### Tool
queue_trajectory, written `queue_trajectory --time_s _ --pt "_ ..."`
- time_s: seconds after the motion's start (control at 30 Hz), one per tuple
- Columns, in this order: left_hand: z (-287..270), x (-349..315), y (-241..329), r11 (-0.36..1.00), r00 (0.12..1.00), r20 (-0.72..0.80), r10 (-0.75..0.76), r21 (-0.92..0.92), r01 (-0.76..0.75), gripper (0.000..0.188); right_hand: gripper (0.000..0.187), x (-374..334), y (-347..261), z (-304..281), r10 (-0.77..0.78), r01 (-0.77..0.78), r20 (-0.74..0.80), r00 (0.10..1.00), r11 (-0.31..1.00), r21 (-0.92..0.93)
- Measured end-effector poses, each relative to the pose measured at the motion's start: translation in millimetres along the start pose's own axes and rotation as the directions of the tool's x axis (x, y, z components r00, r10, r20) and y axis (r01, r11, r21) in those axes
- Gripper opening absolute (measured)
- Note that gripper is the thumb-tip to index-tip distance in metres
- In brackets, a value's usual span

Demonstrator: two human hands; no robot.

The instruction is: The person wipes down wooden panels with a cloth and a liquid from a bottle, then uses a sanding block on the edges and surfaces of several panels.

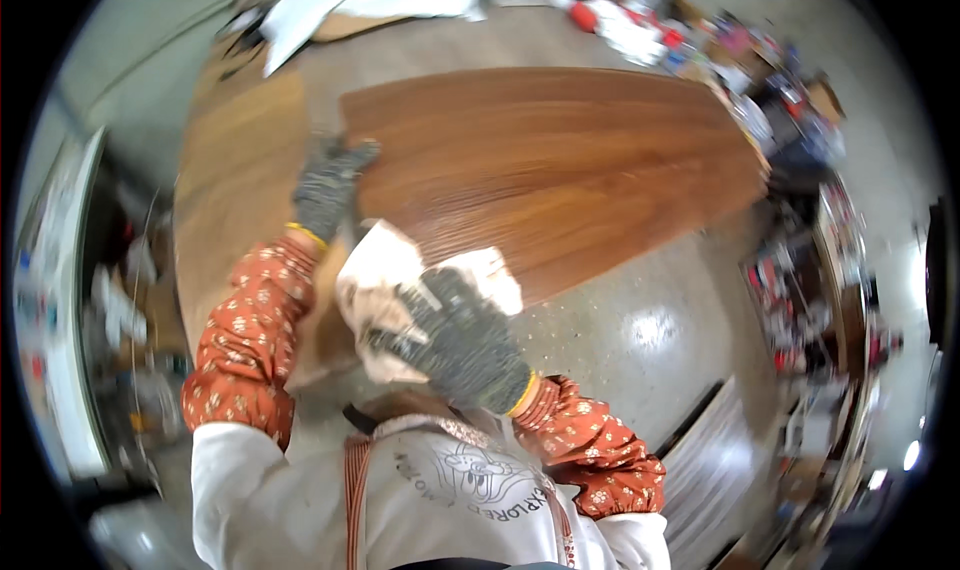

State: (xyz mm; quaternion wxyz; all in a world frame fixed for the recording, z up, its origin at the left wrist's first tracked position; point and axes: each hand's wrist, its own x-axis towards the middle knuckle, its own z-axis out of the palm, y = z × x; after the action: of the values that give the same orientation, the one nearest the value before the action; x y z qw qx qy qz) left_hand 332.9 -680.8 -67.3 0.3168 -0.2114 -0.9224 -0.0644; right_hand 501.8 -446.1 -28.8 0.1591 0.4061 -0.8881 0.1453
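A large brown wood-grain panel (560, 160) lies in front of me. My left hand (330, 185), in a dark knitted glove with a yellow cuff, is at the panel's left edge, its thumb over the top face; motion blurs its fingers. At the panel's near left corner, a crumpled cream cloth (382, 265) sits under my right hand (462, 345), gloved alike. That hand is closed on the cloth, and part of the cloth sticks out beyond the fingers. The panel's surface shows shiny streaks near the cloth.
A lighter wooden board (235, 160) lies to the left. White sheeting (370, 10) is at the far side. Mixed bags and bottles (740, 55) are piled far right. Loaded shelving (810, 300) stands right, above a grey ribbed panel (715, 470). A white-edged unit (75, 320) is at left.
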Motion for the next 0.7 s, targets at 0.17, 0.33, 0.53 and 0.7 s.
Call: queue_trajectory --time_s 0.17,0.33,0.53,0.7 --pt "30 89 -65 0.999 0.907 0.419 0.032 0.003 -0.036 0.037 0.05 -12 -14 12 0.035 -0.028 -0.052 0.998 0.99 0.14" --pt "39 93 -71 0.967 0.892 0.38 0.243 -0.02 -0.255 0.033 0.06 -36 -5 1 0.074 -0.062 -0.11 0.991 0.992 0.112" --pt "18 63 -37 0.999 0.867 0.496 -0.044 0.044 0.025 0.031 0.049 -72 -2 -29 0.148 -0.117 -0.154 0.977 0.974 0.193" --pt "-4 23 -24 0.946 0.907 0.382 0.178 0.187 -0.264 0.031 0.051 -111 4 -45 0.087 -0.084 -0.123 0.989 0.996 0.029"
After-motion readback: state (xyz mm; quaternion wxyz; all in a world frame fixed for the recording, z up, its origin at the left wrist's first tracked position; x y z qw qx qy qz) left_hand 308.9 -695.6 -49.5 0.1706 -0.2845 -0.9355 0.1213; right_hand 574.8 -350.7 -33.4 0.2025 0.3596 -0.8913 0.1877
